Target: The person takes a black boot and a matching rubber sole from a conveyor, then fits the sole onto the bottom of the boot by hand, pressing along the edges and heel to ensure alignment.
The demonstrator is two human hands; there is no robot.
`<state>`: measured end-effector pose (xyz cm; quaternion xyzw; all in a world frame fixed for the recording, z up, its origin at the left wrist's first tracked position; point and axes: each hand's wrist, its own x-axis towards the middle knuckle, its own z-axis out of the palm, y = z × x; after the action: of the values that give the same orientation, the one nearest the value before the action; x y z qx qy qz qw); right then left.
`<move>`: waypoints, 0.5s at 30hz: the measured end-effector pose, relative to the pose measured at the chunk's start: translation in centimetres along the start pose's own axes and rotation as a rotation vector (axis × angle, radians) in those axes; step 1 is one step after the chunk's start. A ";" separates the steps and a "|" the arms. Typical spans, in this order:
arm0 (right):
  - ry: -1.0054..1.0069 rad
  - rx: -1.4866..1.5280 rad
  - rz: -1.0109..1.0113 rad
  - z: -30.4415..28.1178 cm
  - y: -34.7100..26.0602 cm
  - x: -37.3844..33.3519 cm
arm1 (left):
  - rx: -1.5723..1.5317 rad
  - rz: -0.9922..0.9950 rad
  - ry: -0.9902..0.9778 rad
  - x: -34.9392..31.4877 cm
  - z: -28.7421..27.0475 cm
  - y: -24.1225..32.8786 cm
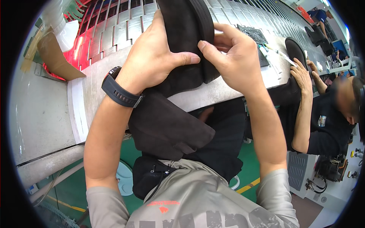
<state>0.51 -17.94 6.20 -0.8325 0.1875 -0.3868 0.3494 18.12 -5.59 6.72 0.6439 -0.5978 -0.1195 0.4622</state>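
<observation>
A tall black boot (pixel 182 34) is held up over the near edge of the workbench, its thick sole toward my right. Its soft shaft (pixel 171 127) droops over the bench edge toward my lap. My left hand (pixel 150 57), with a dark watch on the wrist, is closed around the upper, thumb lying across it. My right hand (pixel 239 57) is closed at the sole side, thumb tip pressed on the sole's edge and fingers curled behind it. Whether those curled fingers also pinch something small is hidden.
Beyond the bench strip (pixel 110 68) runs a metal slat conveyor (pixel 133 21), lit red at left beside a bent brown sheet (pixel 53 55). A dark textured pad (pixel 253 35) and slim white tools (pixel 272 60) lie rightward. A co-worker's hand (pixel 302 78) holds another dark shoe (pixel 294 49).
</observation>
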 end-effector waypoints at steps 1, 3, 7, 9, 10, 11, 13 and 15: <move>-0.006 -0.002 -0.012 -0.1 -0.2 0.4 | 0.007 0.007 0.007 -0.1 0.0 0.2; 0.032 0.035 -0.081 -0.5 -0.6 1.4 | 0.032 0.019 0.018 -0.1 0.1 0.5; -0.235 0.143 0.114 -2.2 -1.4 3.2 | 0.052 0.075 0.042 0.0 0.1 0.7; -0.283 0.137 0.051 -2.3 -1.6 3.2 | 0.039 0.026 0.035 -0.1 0.1 0.8; -0.250 0.131 0.001 -1.9 -1.6 2.8 | 0.024 -0.025 0.021 -0.2 0.1 0.8; -0.223 0.070 0.017 -1.6 -1.7 2.4 | 0.022 -0.028 0.021 -0.2 0.1 0.8; -0.184 0.052 -0.012 -0.9 -1.7 1.4 | 0.022 -0.029 0.029 -0.2 0.2 0.8; -0.100 -0.035 -0.103 -0.2 -1.6 0.8 | 0.036 0.015 0.045 -0.2 0.2 0.5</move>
<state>0.86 -17.36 7.87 -0.8654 0.1333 -0.3590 0.3233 17.60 -5.45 6.97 0.6500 -0.5944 -0.0909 0.4647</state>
